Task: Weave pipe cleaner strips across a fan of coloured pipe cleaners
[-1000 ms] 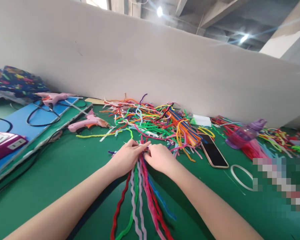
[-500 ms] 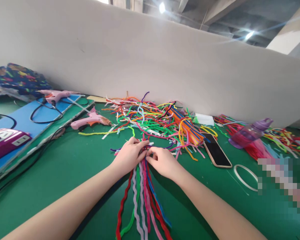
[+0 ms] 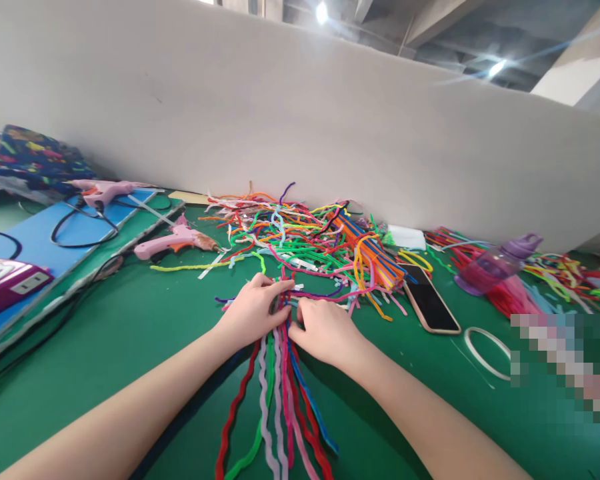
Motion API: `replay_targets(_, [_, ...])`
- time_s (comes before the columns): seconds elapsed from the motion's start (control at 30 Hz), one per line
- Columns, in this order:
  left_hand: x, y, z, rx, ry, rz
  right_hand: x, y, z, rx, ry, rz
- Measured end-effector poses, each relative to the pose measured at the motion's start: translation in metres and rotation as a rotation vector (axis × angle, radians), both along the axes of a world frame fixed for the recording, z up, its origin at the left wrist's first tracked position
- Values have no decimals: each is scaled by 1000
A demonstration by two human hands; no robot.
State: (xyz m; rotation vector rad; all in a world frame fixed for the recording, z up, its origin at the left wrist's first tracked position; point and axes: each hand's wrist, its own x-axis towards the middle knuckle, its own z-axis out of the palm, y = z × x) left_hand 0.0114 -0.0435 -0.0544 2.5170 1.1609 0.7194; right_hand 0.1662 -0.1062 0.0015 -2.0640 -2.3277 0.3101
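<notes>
A bunch of fuzzy pipe cleaners [image 3: 279, 393] in red, green, lilac, pink and blue fans out toward me over the green table. My left hand [image 3: 255, 308] is closed on the upper part of the bunch, thumb and fingers pinching it from the left. On the right side of the strands, my right hand [image 3: 325, 328] has its fingers curled together against the blue and red pipe cleaners. Its fingertips are partly hidden, but they seem to pinch a strand there. Just beyond both hands, more pipe cleaner ends stick out.
A tangled heap of pipe cleaners [image 3: 280, 227] lies against the pale partition. Pink glue guns [image 3: 177, 241] with black cords rest at left, near a purple box [image 3: 10, 287]. To the right are a phone [image 3: 433, 300], a white ring [image 3: 487, 353] and a purple bottle [image 3: 500, 263].
My right hand has shifted slightly down and its fingers have curled in more. My left hand keeps its pinch on the bunch. The whole view has drifted a little.
</notes>
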Motion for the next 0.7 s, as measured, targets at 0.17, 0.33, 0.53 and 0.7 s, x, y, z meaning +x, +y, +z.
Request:
replay_targets(0.17, [-1,-1,1,-13,4,-8,-3,-2,-5,39,-24,40])
replay_targets(0.33, [-1,-2,2,-13,31,-5,-5,-4,-2,38,-57,38])
replay_targets(0.53, [0,-4,4,-2,68,-1,-4,-5,3,17,-156,31])
replay_targets(0.7, [1,-6,10,42,145,-30,-9,-8,-3,41,-219,117])
